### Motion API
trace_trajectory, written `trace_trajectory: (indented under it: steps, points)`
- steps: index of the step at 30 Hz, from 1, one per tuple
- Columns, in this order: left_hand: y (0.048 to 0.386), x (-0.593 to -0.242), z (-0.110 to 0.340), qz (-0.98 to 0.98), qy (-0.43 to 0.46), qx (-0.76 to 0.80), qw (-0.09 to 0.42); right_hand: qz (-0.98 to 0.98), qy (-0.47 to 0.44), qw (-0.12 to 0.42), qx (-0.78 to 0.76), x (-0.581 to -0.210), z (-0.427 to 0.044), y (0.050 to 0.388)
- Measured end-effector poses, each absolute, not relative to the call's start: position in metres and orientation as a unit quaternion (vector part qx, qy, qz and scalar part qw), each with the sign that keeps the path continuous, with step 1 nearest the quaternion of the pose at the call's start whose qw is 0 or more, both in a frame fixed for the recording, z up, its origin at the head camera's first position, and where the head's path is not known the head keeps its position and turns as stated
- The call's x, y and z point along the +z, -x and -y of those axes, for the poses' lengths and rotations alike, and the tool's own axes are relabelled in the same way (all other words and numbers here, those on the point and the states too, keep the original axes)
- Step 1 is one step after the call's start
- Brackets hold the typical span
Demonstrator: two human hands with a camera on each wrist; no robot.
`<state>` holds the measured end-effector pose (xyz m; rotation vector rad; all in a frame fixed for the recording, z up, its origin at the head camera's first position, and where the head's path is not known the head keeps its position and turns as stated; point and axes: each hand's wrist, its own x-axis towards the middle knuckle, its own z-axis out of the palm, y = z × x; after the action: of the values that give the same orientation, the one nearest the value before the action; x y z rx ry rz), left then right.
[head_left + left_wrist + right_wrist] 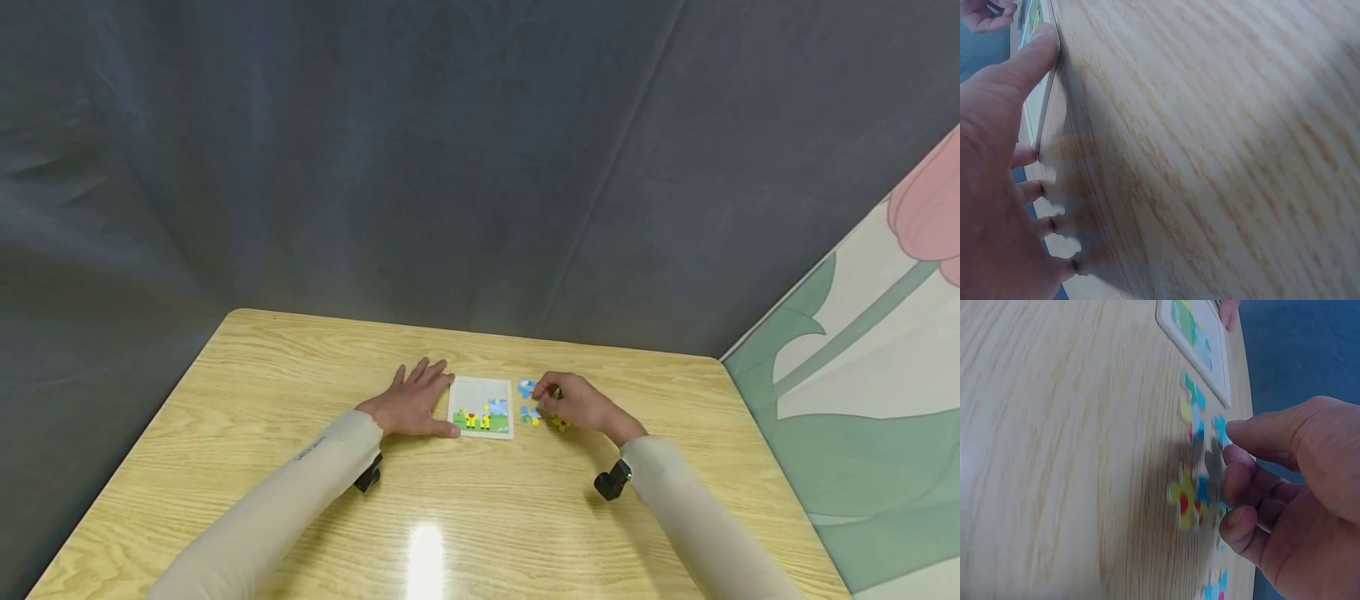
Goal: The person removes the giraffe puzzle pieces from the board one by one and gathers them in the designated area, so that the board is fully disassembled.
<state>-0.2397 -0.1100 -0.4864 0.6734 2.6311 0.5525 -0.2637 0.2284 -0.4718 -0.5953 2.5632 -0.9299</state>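
Note:
A square puzzle tray (480, 387) with a pale rim lies on the wooden table, its lower part filled with green, yellow and blue picture pieces. My left hand (416, 402) lies flat at the tray's left side, fingers spread, thumb at the near corner. Loose puzzle pieces lie right of the tray, among them a blue one (526, 387) and a yellow one with red (1183, 499). Over them hovers my right hand (573, 402), thumb and fingers bent close together beside the blue piece. A dark shape shows by its fingertips; whether they pinch a piece is unclear.
The wooden table (300, 375) ends at a dark curtain (450, 167) along the back. A wall panel with a pink flower (930, 217) stands to the right. Each wrist wears a small black camera (613, 481).

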Motion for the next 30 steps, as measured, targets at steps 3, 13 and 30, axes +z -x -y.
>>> trace_trajectory:
  steps: [3, 13, 30]
  points:
    - [0.239, -0.484, 0.110, -0.936, -0.235, 0.189, 0.183, -0.900, 0.216, 0.184, -0.331, -0.473, -0.218, 0.264]
    - [0.240, -0.486, 0.109, -0.937, -0.232, 0.181, 0.187, -0.904, 0.224, 0.202, -0.304, -0.476, -0.185, 0.266]
    - [0.240, -0.486, 0.107, -0.939, -0.230, 0.179, 0.181, -0.911, 0.214, 0.209, -0.284, -0.473, -0.169, 0.265]
